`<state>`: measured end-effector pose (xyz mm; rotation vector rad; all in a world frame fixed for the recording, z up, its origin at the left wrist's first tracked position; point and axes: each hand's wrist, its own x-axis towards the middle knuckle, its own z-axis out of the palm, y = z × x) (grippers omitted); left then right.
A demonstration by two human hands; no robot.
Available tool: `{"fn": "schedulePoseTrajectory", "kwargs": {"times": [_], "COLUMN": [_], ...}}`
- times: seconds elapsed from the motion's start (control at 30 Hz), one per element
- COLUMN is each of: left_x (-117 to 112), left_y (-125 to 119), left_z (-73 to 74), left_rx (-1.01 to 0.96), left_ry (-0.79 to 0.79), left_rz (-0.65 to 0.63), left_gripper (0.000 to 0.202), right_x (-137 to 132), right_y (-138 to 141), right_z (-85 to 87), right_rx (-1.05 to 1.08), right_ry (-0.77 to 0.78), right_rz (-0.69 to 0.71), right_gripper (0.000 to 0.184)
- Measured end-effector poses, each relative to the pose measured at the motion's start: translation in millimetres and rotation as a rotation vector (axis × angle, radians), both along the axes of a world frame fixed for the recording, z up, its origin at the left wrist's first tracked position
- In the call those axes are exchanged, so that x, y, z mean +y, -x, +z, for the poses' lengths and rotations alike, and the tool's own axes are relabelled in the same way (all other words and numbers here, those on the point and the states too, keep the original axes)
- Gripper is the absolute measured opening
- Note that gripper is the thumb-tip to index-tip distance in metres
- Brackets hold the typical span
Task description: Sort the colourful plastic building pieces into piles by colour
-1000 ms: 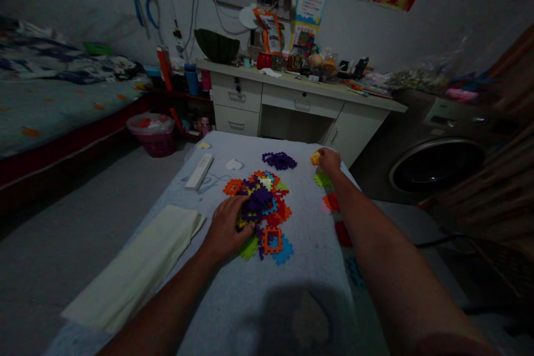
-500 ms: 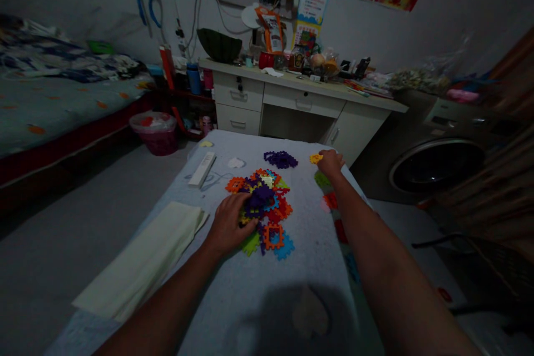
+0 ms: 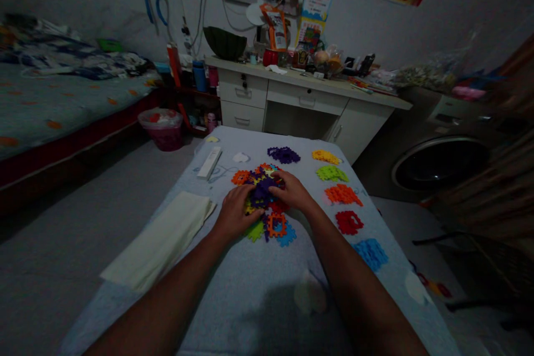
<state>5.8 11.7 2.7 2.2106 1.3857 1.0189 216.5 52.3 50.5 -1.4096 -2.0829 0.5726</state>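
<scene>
A mixed pile of notched plastic puzzle pieces in orange, blue, lime, red and purple lies mid-table. My left hand is at its left side, thumb and fingers curled around dark purple pieces. From the right, my right hand reaches into the pile, fingers bent over its top and thumb beside the purple pieces; what it pinches is hidden. Sorted heaps stand apart: purple behind, then yellow, lime, orange, red and blue down the right side.
A long white box and a folded cream cloth lie on the left of the cloth-covered table. Beyond it stand a cluttered white desk, a washing machine, a pink bin and a bed.
My right hand has left the yellow heap and come back to the mixed pile. The heaps on the right are now uncovered. My left hand stays at the pile; the view has shifted slightly.
</scene>
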Motion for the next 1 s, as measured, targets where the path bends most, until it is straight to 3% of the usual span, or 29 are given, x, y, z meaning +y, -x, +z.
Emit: {"fn": "schedulePoseTrajectory", "kwargs": {"times": [0.23, 0.5, 0.73, 0.87, 1.0], "left_x": [0, -2, -4, -3, -3], "left_y": [-1, 0, 0, 1, 1], "left_z": [-0.4, 3.3, 7.8, 7.7, 4.2], "left_rx": [-0.005, -0.031, -0.080, -0.079, -0.087], "left_ry": [-0.008, 0.019, 0.014, 0.025, 0.016], "left_rz": [-0.001, 0.019, 0.043, 0.041, 0.043], "left_gripper": [0.060, 0.053, 0.050, 0.049, 0.048], "right_x": [-1, 11, 57, 92, 117], "right_y": [10, -14, -45, -53, -53], "right_z": [-3.8, -7.4, -11.1, -13.3, -14.7], "right_rx": [-0.019, 0.580, 0.806, 0.925, 1.000], "right_ry": [-0.063, 0.250, 0.120, 0.128, 0.169], "right_rz": [-0.024, -0.092, -0.534, -0.804, -0.919], "right_gripper": [0.042, 0.030, 0.027, 0.025, 0.023]}}
